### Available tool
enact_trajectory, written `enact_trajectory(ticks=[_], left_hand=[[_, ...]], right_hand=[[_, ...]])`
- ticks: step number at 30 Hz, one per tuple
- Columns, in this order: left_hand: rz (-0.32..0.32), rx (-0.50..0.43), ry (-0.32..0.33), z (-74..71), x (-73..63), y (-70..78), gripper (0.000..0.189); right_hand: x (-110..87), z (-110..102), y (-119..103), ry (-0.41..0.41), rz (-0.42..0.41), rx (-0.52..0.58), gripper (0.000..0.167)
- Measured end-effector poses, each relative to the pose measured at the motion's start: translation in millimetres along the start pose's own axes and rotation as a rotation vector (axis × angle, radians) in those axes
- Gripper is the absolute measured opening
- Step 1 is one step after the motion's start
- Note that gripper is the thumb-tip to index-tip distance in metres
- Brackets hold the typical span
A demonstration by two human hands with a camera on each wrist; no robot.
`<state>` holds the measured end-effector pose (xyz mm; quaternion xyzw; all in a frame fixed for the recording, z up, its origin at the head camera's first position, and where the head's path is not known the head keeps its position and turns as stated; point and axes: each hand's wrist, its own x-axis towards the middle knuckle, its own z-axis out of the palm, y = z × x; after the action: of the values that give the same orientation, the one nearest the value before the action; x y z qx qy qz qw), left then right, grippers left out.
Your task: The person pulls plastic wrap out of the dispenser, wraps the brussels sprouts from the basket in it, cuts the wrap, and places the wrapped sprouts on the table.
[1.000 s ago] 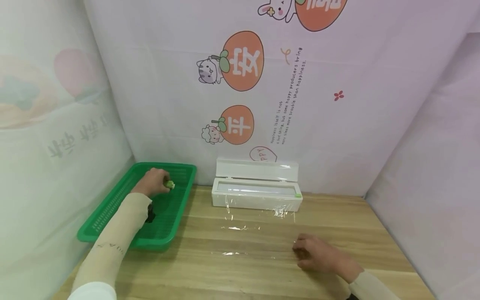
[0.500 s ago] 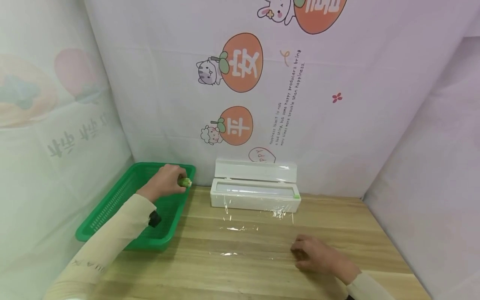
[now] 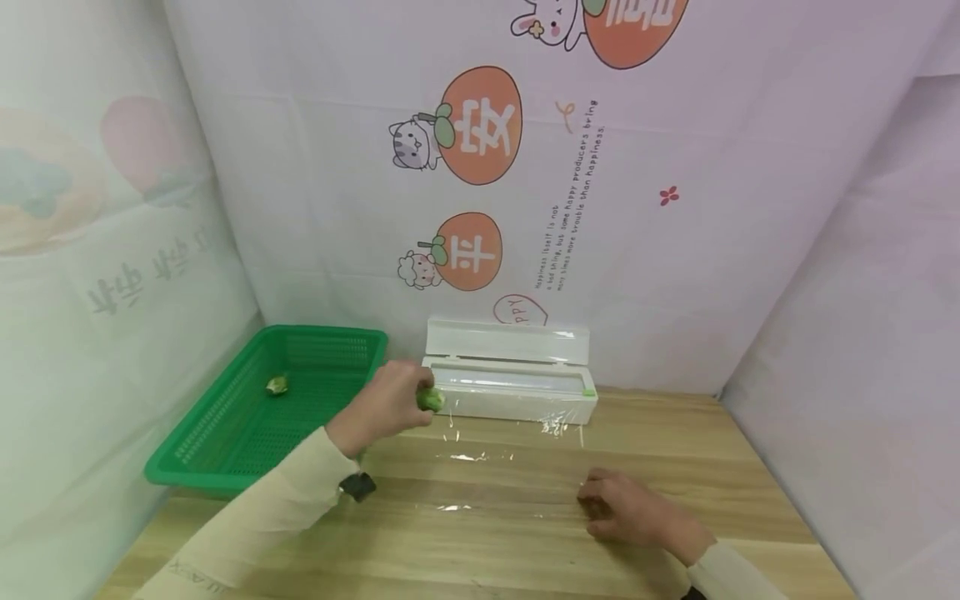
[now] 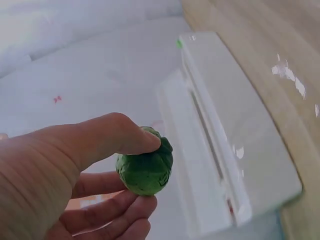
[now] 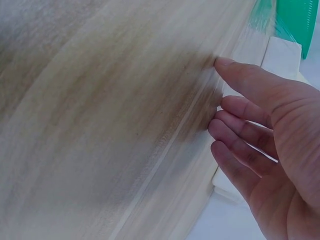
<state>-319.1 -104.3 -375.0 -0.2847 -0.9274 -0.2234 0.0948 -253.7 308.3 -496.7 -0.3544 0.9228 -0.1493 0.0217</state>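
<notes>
In the head view my left hand [image 3: 386, 404] is in front of the left end of a white cling film dispenser [image 3: 517, 406], pinching a green Brussels sprout [image 3: 431, 400]. The left wrist view shows the thumb on top of the sprout [image 4: 145, 172] and fingertips beneath it. A clear sheet of cling film [image 3: 465, 457] runs from the dispenser over the wooden table [image 3: 420, 554]. By the sheet's right side my right hand [image 3: 637, 512] rests with relaxed, spread fingers. Up close, its thumb and fingertips [image 5: 225, 61] touch down at the surface, apart from one another.
A green plastic basket [image 3: 213, 482] stands at the left, with another Brussels sprout [image 3: 277, 384] in it. The dispenser's lid [image 3: 510, 342] is raised against the printed cloth backdrop [image 3: 630, 267]. Cloth walls enclose the table left and right.
My left hand has carried the Brussels sprout out of the basket and rightward to the dispenser's front. The other sprout in the basket has come into view. My right hand has stayed in place.
</notes>
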Motion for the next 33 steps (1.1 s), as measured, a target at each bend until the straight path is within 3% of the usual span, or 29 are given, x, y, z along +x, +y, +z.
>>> enact_trajectory(ticks=[8,14,23,33], left_hand=[[0.061,-0.078,0.005,57.5,6.5,22.7,0.025],[0.029,-0.154,-0.030,93.7,7.5,32.6,0.025],[-0.063,-0.228,-0.069,135.3,0.3,39.9,0.021],[-0.076,-0.244,-0.066,166.4,-7.0,43.9,0.024]], right_hand=[[1.9,-2,3,-0.024,0.019,-0.006,0.030],[3.4,-3,2,-0.037,0.030,0.005,0.030],[1.7,-3,1,-0.034,0.027,0.014,0.030],[0.4,0,3,-0.031,0.039,0.027,0.031]])
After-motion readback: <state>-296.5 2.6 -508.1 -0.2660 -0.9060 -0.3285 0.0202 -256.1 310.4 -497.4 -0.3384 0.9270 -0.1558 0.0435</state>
